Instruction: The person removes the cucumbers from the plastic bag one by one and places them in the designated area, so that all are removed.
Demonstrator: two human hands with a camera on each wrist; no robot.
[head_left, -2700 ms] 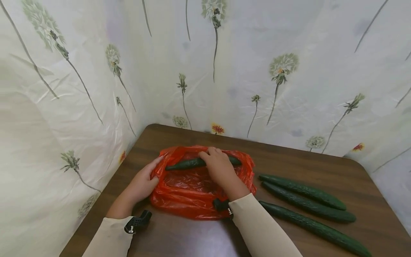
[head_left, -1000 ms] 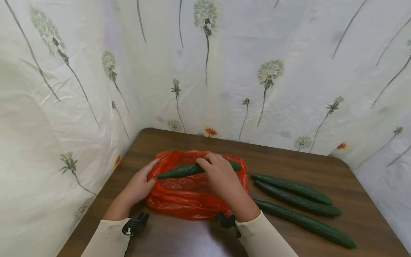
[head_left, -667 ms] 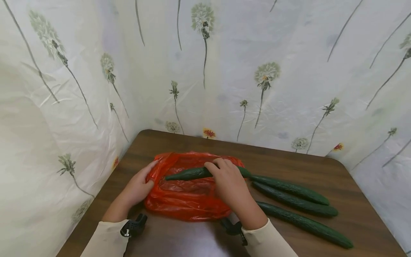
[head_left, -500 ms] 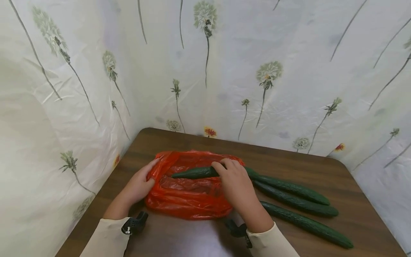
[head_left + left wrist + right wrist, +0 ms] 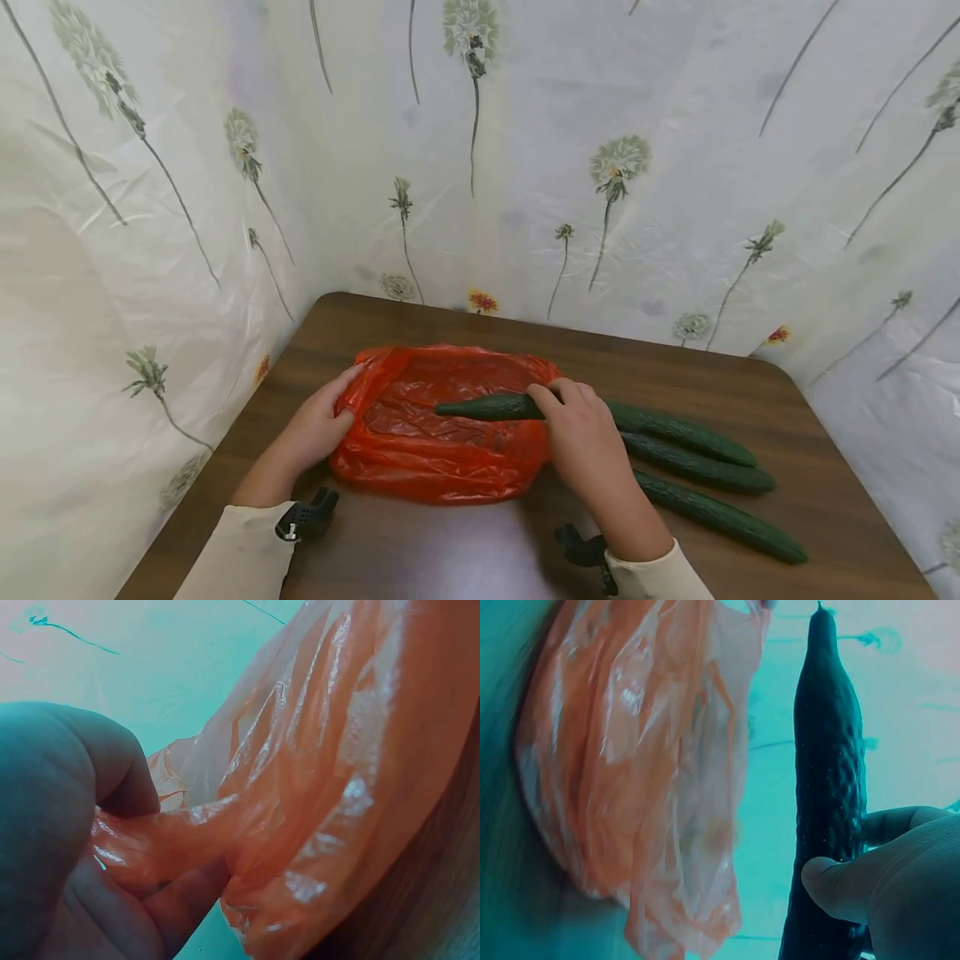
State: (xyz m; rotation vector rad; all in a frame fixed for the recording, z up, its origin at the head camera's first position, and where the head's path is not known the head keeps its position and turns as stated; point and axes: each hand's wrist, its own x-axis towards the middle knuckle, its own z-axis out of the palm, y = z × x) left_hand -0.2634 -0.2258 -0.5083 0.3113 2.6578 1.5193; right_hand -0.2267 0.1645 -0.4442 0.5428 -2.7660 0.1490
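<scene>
A red plastic bag (image 5: 442, 475) lies on the table with its mouth spread open. My left hand (image 5: 311, 429) pinches the bag's left rim; in the left wrist view a fold of the bag passes between thumb and fingers. My right hand (image 5: 588, 437) grips a dark green cucumber (image 5: 491, 407) around its middle, at the bag's right side. The cucumber's narrow tip points left, above the bag's mouth. In the right wrist view the cucumber (image 5: 829, 750) stands apart from the bag (image 5: 645, 772), thumb on its near side.
Three more cucumbers lie to the right: two side by side, the rear one (image 5: 705, 437) and the middle one (image 5: 712, 468), and a third (image 5: 742, 525) nearer the front. A flower-patterned sheet (image 5: 525, 167) stands behind the brown table (image 5: 637, 367). Each wrist wears a black camera mount (image 5: 307, 517).
My right hand has moved right with the cucumber, from over the inside of the bag to its right edge. My left hand keeps its hold on the bag's rim.
</scene>
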